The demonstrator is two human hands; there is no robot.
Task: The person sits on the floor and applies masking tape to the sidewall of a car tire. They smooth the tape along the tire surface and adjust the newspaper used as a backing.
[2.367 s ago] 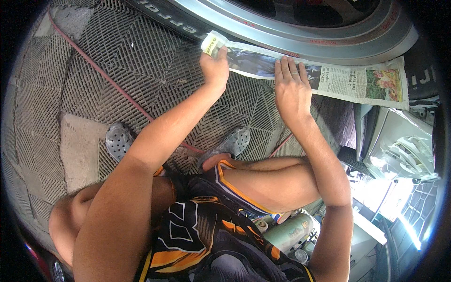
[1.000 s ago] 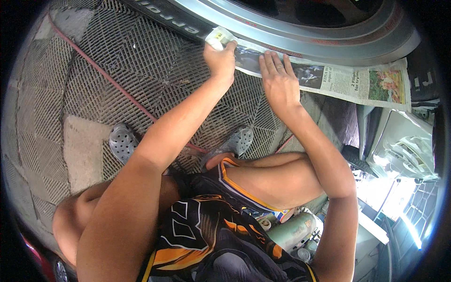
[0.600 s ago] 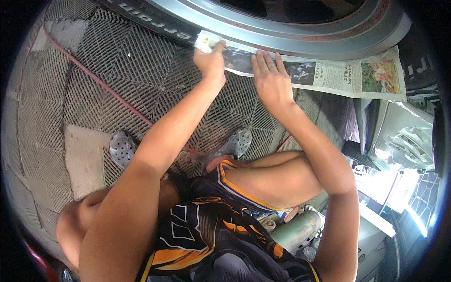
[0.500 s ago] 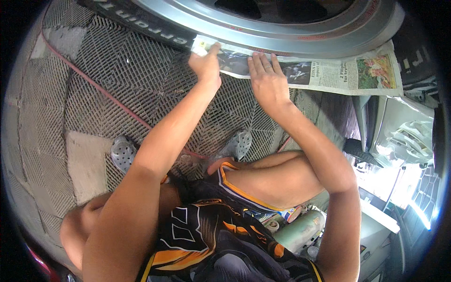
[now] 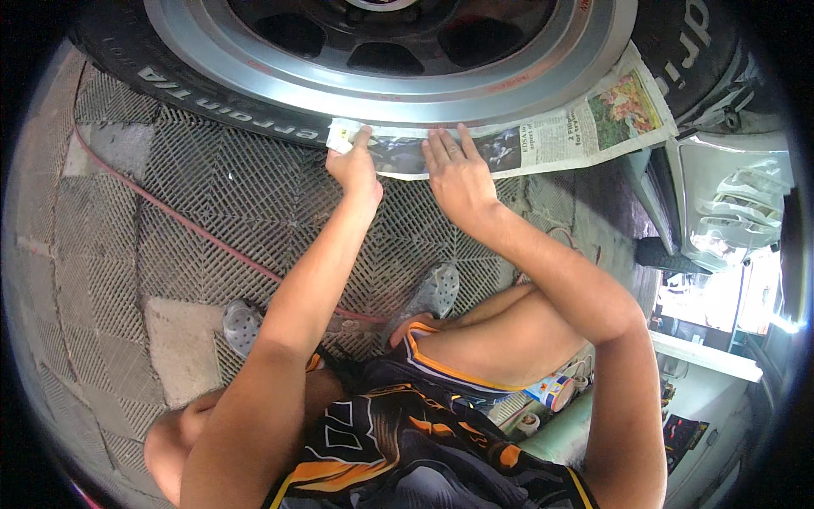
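Note:
A long strip of newspaper (image 5: 551, 146) lies along the lower edge of a wheel's silver rim (image 5: 254, 78), covering part of the black tire (image 5: 225, 114). My left hand (image 5: 354, 172) grips the strip's left end, one digit laid over the front of the paper and the other fingers curled, partly hidden. To its right, my right hand (image 5: 460, 180) presses flat on the middle of the strip, its fingers stretched toward the rim. The strip's right end, with a colored picture, fans out over the tire with no hand on it.
A red hose (image 5: 199, 225) runs across the grated floor mat (image 5: 246, 199) below the wheel. My grey clogs (image 5: 432, 293) rest on it. At the lower right are a green cylinder (image 5: 560, 437) and a small tub (image 5: 555, 393). Beyond stands a pale car part (image 5: 729, 195).
The view has shifted, so more of the wheel shows and everything sits lower and further left. Both hands stay at nearly the same places on the newspaper.

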